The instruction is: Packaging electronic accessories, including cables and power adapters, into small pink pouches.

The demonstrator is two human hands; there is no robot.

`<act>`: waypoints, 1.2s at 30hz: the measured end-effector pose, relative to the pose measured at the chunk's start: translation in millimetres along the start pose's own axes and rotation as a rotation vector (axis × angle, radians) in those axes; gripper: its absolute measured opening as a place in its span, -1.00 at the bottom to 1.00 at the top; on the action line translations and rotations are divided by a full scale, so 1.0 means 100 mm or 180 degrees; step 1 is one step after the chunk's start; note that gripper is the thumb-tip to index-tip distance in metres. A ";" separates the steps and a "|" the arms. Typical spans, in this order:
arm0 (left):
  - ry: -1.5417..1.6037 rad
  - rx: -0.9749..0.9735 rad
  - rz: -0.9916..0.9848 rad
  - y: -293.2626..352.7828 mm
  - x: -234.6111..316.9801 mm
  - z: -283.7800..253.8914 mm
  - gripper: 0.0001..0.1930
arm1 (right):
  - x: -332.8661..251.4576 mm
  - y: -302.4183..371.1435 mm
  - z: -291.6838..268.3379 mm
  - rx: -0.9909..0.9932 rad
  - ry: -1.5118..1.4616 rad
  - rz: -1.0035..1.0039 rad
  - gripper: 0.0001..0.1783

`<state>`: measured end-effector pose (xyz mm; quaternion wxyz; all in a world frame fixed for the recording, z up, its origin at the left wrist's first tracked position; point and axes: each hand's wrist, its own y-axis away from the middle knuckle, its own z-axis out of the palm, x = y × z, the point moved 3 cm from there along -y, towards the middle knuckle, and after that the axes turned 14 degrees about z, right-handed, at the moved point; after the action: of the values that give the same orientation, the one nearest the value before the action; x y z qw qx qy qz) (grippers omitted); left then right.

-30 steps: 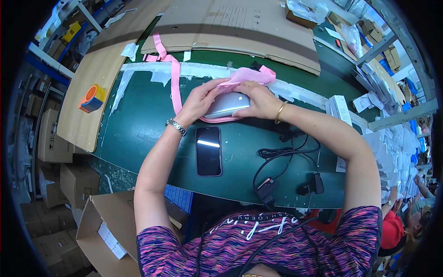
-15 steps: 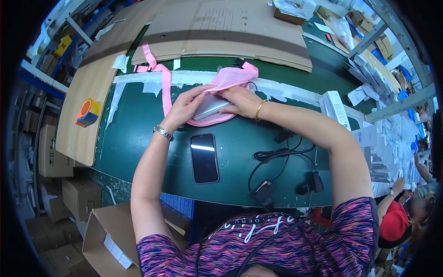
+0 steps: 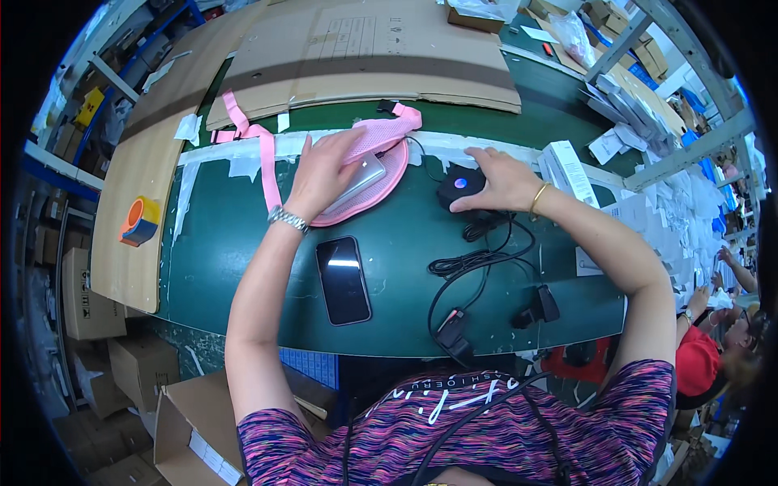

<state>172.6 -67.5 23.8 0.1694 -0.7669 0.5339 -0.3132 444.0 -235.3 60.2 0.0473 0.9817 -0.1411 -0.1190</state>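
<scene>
My left hand (image 3: 324, 172) grips the pink mesh pouch (image 3: 389, 180), its fingers on the fabric and the thumb by a silver, flat device (image 3: 366, 176) lying partly inside. A thin black cable runs from the device toward a black box-like unit (image 3: 454, 188) with a small glowing round spot. Around that unit my right hand (image 3: 506, 183) is spread, thumb at its near edge and fingers apart beyond its far side; whether they touch it I cannot tell. Pink straps (image 3: 268, 166) with black buckles extend left of the pouch.
Nearer me lie a black phone (image 3: 344, 281), a coiled black cable (image 3: 462, 266) and black plugs (image 3: 537, 308). A large flat cardboard sheet (image 3: 365, 49) covers the back of the green table. White boxes (image 3: 570, 172) stand right; a tape roll (image 3: 140, 221) sits left.
My right hand has left the pouch and moved right to the black unit. My left hand stays on the pouch, and more of the pouch's inside shows.
</scene>
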 end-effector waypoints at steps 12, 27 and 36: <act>0.0048 -0.0925 0.0002 -0.66 -0.20 0.25 -0.75 | -0.01 0.13 -0.13 -0.0437 -0.0871 -0.0053 -0.09; 0.1598 -0.0050 -0.0392 -0.61 0.14 -0.03 -0.55 | -0.72 -0.43 -0.12 -0.0157 -0.1242 0.0315 0.04; 0.0357 -0.0753 0.0206 -0.32 0.72 -0.06 -0.19 | -0.74 -0.60 0.00 -0.0477 -0.1783 0.0382 0.09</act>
<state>207.7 -121.4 68.7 0.0576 -0.7451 0.6003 -0.2848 391.2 -156.4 68.9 0.0858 0.8943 -0.1972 -0.3923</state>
